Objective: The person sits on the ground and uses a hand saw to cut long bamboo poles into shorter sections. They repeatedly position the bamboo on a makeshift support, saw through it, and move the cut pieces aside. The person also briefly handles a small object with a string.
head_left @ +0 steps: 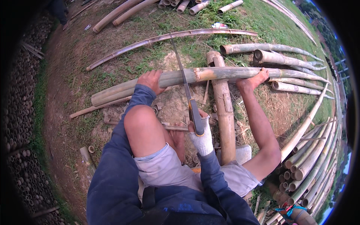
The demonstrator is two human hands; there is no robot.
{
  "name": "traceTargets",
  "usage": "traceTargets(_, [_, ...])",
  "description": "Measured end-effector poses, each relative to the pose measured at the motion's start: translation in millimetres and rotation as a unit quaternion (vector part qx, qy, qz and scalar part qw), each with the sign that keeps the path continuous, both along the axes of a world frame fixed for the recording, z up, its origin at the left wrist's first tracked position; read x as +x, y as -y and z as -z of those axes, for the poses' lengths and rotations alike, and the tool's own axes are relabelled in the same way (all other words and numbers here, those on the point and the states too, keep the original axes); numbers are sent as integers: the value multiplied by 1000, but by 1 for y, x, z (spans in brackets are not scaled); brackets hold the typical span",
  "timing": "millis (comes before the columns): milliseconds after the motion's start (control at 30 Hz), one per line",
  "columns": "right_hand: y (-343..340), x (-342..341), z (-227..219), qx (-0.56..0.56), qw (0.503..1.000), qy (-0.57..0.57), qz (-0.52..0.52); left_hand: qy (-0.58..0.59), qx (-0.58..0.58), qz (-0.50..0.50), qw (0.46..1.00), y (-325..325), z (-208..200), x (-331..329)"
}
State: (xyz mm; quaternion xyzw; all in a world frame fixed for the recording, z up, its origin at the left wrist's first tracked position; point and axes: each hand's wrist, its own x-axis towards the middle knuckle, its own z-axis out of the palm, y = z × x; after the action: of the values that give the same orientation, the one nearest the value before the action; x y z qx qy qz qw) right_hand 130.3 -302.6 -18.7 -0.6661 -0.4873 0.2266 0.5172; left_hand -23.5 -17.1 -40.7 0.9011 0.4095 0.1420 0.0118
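The bamboo pole (210, 74) looks smooth and faintly glossy (greenish, browned near one joint), the saw (185, 88) has a dull grey metal blade, and a knitted white cloth glove covers the right hand (200, 133).

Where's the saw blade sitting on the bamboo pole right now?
In the head view, the saw blade crosses the bamboo pole near picture centre, between the left hand and a bare foot.

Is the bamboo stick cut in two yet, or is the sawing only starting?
Not cut through yet. The bamboo pole lies whole across a thick support log, pinned by the left hand and a bare foot. The right hand, in a white glove, holds the saw with its blade across the pole. Pale sawdust lies on the ground. How deep the cut goes cannot be seen.
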Motion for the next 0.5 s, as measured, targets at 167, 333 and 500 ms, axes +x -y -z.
traceTargets(167, [162, -29, -50, -56, 997, 48, -14, 0, 13, 12, 1000, -3, 6, 0])
traceTargets(333, [121, -26, -53, -71, 995, 66, -14, 10, 23, 8, 1000, -7, 12, 0])
traceTargets(500, [-27, 3, 11, -20, 998, -61, -1, 11, 18, 3, 1000, -3, 7, 1])
